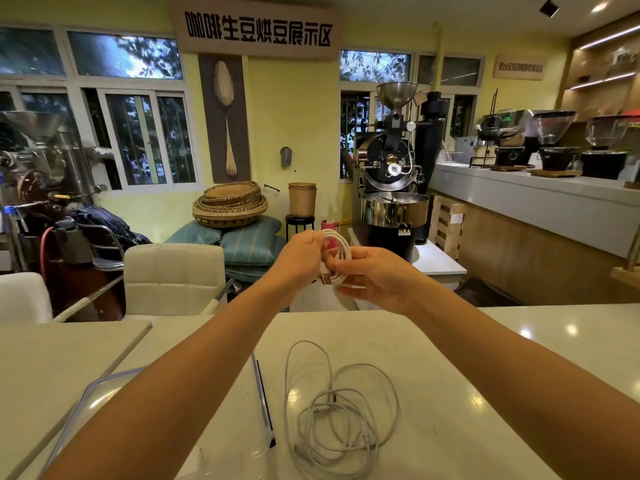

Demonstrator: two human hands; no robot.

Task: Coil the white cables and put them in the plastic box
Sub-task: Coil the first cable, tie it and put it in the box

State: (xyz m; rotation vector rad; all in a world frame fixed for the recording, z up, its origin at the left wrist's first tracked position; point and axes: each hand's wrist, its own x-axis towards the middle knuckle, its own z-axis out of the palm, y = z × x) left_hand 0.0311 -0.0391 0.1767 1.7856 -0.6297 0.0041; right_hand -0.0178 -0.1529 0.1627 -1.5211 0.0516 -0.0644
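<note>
Both of my hands are raised above the far edge of the white table, holding one coiled white cable (341, 258) between them. My left hand (300, 255) pinches the coil's top and left side. My right hand (375, 276) grips the coil's right and lower side, with a USB plug (324, 278) poking out at the bottom left. A loose tangle of white cables (341, 410) lies on the table in front of me. The clear plastic box (264, 407) sits at the lower left, mostly hidden under my left forearm.
The white table (450, 358) stretches ahead; a second tabletop (52, 362) adjoins on the left. White chairs (173, 275) stand beyond it. A coffee roaster (393, 181), stacked baskets (230, 204) and a counter with grinders (554, 188) fill the background.
</note>
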